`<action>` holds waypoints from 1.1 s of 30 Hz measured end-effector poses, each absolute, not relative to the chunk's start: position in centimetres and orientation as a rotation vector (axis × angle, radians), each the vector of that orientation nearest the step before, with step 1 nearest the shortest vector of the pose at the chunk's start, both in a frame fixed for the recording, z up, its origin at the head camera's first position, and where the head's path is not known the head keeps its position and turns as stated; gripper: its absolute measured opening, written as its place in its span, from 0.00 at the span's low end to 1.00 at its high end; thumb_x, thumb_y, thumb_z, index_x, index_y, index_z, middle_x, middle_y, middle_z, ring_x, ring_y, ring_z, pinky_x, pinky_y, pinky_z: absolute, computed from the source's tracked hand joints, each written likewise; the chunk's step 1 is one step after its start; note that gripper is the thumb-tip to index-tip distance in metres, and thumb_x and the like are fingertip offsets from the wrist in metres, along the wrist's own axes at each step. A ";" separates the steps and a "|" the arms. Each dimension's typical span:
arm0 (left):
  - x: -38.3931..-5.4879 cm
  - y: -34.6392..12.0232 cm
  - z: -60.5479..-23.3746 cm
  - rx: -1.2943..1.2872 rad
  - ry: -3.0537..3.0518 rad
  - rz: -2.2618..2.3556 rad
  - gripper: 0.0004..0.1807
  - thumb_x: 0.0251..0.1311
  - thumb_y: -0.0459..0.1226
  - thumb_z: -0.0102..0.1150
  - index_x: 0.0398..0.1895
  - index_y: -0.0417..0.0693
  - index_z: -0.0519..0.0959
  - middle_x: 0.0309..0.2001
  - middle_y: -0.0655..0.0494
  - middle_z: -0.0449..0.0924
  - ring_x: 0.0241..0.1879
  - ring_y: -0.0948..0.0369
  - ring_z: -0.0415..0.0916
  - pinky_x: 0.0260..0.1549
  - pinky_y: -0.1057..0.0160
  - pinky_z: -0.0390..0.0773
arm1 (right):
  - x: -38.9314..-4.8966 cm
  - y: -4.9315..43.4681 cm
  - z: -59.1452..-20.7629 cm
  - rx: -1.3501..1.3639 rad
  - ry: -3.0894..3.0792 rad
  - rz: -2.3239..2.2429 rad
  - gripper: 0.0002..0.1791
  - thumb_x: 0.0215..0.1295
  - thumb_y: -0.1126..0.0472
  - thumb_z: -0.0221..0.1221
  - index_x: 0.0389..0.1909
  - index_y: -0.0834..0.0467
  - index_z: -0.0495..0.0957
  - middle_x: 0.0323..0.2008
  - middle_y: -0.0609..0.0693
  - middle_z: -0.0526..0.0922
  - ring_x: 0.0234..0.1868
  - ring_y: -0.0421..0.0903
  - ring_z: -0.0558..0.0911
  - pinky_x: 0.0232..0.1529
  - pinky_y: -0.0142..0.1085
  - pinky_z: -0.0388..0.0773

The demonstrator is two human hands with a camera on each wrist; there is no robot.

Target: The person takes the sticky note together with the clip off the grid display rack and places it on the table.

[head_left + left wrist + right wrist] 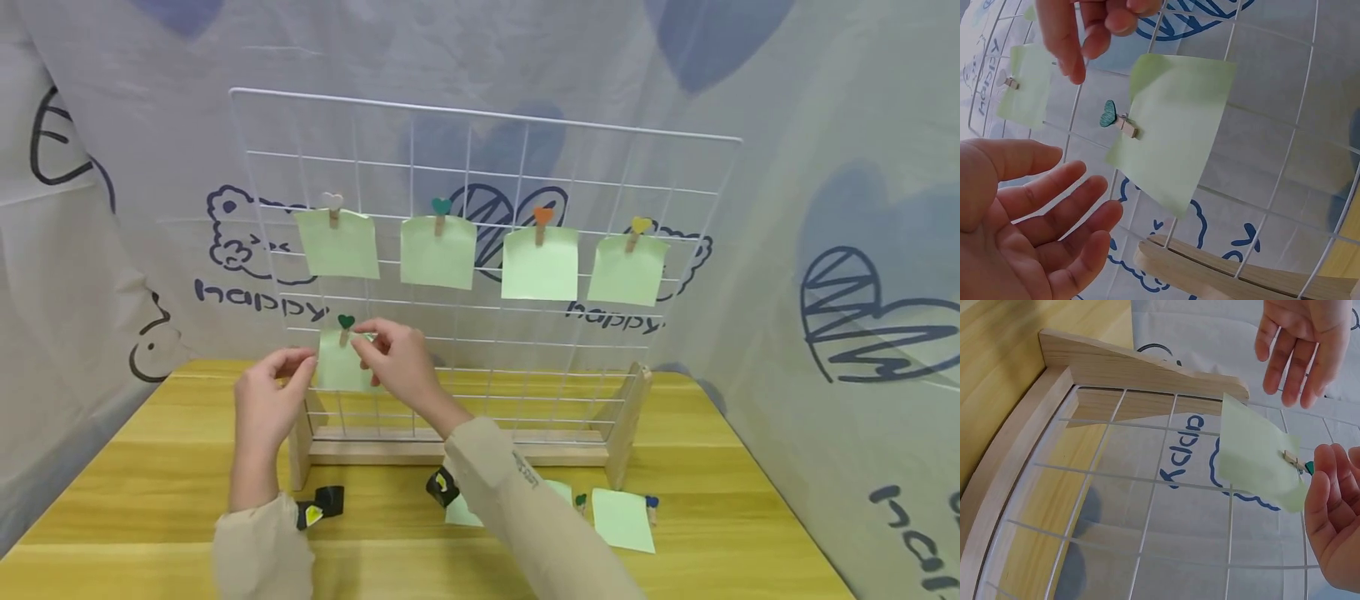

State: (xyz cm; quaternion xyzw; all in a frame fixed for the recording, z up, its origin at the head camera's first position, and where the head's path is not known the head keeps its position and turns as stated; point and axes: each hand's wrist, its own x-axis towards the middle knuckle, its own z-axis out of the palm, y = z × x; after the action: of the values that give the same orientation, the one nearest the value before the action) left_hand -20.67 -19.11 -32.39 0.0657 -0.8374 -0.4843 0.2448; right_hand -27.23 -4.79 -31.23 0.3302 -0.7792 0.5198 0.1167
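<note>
A pale green paper note (335,371) hangs low on the left of a white wire grid (480,379). A small wooden clothespin with a dark green heart (346,322) pins its top edge. My left hand (273,396) is at the note's left side, its fingers loosely bent and holding nothing. On the other side, my right hand (401,362) overlaps the note's right part in the head view. In the left wrist view the right hand's fingers (1094,31) are apart from the clothespin (1127,126), with nothing between them.
Above, a row of several notes (437,254) hangs from heart clothespins. The grid stands in a wooden base (457,452). On the table lie a note (622,521), a blue-heart clothespin (652,508), a green-heart clothespin (581,502) and black items (328,502). A printed cloth (847,208) hangs around.
</note>
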 end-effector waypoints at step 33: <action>-22.7 -19.6 -34.0 0.155 -2.273 -1.400 0.15 0.55 0.27 0.52 0.46 0.33 0.74 0.45 0.39 0.75 0.39 0.52 0.72 0.28 0.76 0.70 | -28.1 -6.6 -28.7 0.878 -2.694 0.967 0.23 0.68 0.57 0.45 0.63 0.54 0.62 0.11 0.45 0.74 0.05 0.39 0.67 0.06 0.26 0.60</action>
State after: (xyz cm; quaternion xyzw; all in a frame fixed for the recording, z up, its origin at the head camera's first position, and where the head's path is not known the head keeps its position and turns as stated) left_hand -22.65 -19.57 -33.97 0.0564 -0.8270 -0.5092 0.2316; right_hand -28.07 -6.64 -28.71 0.2924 -0.8974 0.3221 0.0741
